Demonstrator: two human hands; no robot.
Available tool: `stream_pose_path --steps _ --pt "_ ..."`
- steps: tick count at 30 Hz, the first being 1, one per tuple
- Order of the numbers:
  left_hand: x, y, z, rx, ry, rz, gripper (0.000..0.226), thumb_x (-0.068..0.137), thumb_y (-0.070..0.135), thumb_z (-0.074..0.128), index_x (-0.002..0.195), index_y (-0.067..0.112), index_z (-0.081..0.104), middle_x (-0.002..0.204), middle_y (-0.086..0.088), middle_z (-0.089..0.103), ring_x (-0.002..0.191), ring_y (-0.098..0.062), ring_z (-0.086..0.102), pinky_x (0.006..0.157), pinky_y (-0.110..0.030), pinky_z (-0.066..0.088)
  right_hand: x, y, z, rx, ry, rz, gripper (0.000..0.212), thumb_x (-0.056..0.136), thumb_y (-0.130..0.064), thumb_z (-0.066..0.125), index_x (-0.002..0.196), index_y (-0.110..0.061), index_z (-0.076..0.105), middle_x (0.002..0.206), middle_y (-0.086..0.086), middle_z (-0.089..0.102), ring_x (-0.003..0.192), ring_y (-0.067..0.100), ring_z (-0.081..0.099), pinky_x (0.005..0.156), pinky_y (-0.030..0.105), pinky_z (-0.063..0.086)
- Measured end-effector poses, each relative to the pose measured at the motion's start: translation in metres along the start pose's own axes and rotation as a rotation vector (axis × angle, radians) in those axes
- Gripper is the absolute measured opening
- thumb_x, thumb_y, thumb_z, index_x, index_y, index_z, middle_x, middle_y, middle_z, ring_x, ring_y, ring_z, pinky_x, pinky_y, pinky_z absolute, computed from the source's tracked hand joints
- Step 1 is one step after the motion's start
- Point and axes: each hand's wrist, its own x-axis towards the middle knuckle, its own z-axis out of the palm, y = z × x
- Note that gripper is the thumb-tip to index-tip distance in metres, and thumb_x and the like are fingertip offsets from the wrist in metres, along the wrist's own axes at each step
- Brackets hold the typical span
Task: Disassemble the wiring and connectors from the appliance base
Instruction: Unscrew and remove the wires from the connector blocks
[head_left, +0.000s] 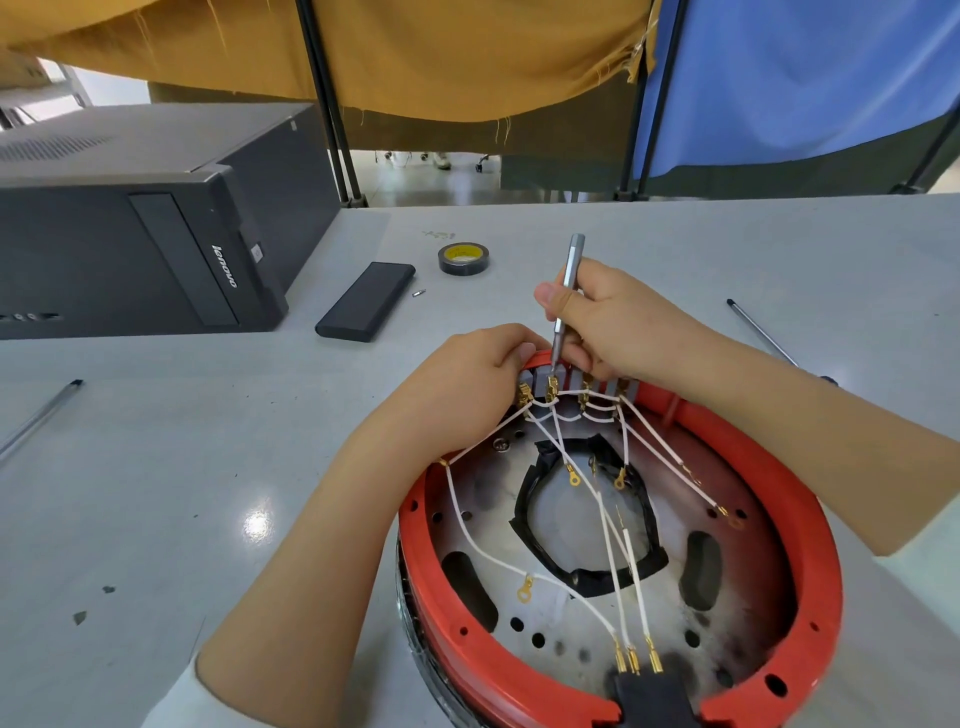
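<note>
The appliance base (623, 545) lies on the grey worktop (156, 493) just in front of the person, a round shell with a thick red plastic rim (810, 545) around a dull, scorched-looking metal plate pierced by round holes and two oval slots. In the plate's middle a ragged ring of black tape (530, 499) frames an opening. Thin white wires (467, 525) cross the plate, several ending in loose brass ring terminals (524, 590), others in brass spade connectors plugged into a black block (652, 696) at the near rim. At the far rim the wires run to a grey terminal strip (576, 382) with brass clips. The left hand (467, 384) rests on that far edge, its fingers curled over the rim beside the strip. The right hand (613, 322) grips a slim silver metal screwdriver (566, 301) upright, thumb and fingers wrapped round its shaft, the tip down at the strip. On the worktop beyond lie a roll of black tape with a yellow core (463, 258), a flat dark rectangular case (366, 301) and a small loose bit (418, 293); a black computer tower (145, 223) lies on its side at the left.
</note>
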Motion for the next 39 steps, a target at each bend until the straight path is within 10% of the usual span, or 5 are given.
stream_pose_path --steps 16,28,39 --pt "-0.001 -0.002 0.000 -0.035 0.014 0.048 0.029 0.101 0.025 0.035 0.110 0.028 0.063 0.104 0.011 0.064 0.095 -0.007 0.055 0.073 -0.012 0.038 -0.027 0.002 0.007 -0.126 0.173 -0.362 0.019 0.099 -0.036 0.041 0.079 -0.035 0.039 0.054 -0.011 0.056 0.051 0.006 0.054 0.050 0.019 0.041" --pt "0.000 -0.005 0.001 0.008 0.043 0.062 0.034 0.100 0.024 0.037 0.068 0.033 0.044 0.065 0.011 0.050 0.065 -0.005 0.047 0.059 -0.012 0.034 -0.030 -0.001 0.009 -0.399 0.192 -0.475 0.025 0.097 -0.040 0.037 0.091 -0.017 0.045 0.050 -0.005 0.046 0.047 0.014 0.049 0.047 0.033 0.038" --pt "-0.001 -0.001 0.000 -0.006 0.017 0.024 0.030 0.101 0.026 0.035 0.113 0.024 0.062 0.108 0.001 0.066 0.099 -0.015 0.057 0.084 -0.028 0.042 -0.009 -0.005 0.006 -0.193 0.124 -0.160 0.022 0.098 -0.037 0.042 0.082 -0.022 0.046 0.058 -0.008 0.050 0.050 0.006 0.049 0.055 0.027 0.042"
